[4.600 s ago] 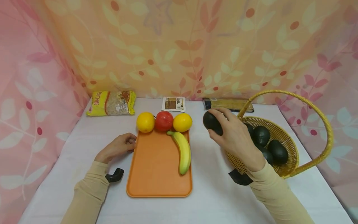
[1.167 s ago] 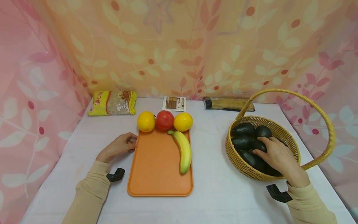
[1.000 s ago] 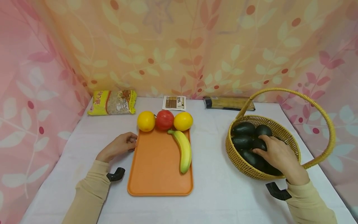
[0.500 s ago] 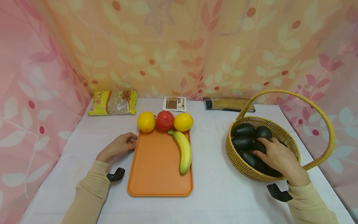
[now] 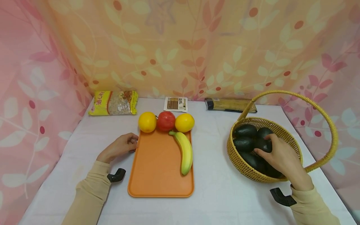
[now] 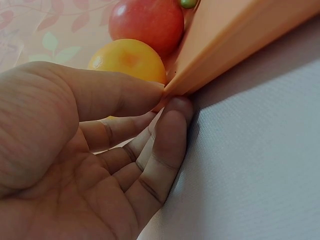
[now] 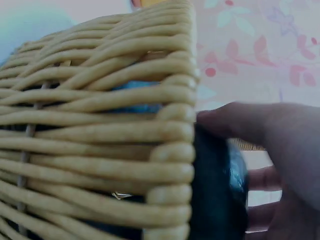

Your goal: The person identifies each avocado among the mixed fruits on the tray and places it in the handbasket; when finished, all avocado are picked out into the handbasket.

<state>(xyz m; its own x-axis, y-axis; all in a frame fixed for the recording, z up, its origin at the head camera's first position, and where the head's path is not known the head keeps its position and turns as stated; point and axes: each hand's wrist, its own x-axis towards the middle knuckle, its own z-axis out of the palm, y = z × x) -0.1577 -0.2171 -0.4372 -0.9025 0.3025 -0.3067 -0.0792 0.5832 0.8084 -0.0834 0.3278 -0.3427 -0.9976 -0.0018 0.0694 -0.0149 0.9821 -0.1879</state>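
Note:
My left hand [image 5: 121,147] pinches the left rim of an orange tray [image 5: 158,165]; in the left wrist view the thumb [image 6: 120,95] lies on top of the rim and the fingers curl under it. At the right, my right hand [image 5: 281,156] reaches into a wicker basket [image 5: 242,167] and grips a dark avocado [image 5: 263,144]. More avocados [image 5: 245,130] lie around it, partly hidden by the hand. In the right wrist view, the held avocado [image 7: 217,185] shows above the woven rim, with the thumb on its near side.
A yellow fruit [image 5: 147,122], a red fruit [image 5: 166,121] and a lemon [image 5: 184,122] line the tray's far edge. A banana [image 5: 184,153] lies along its right side. Behind are a yellow bag [image 5: 113,103], a small packet [image 5: 176,104] and a long package [image 5: 232,105]. The basket's handle [image 5: 323,115] arches up.
My right hand, which held an avocado in the air left of the basket 4.6 seconds ago, is now inside the basket. Since half a second ago its avocado has lifted slightly. The left hand stays put.

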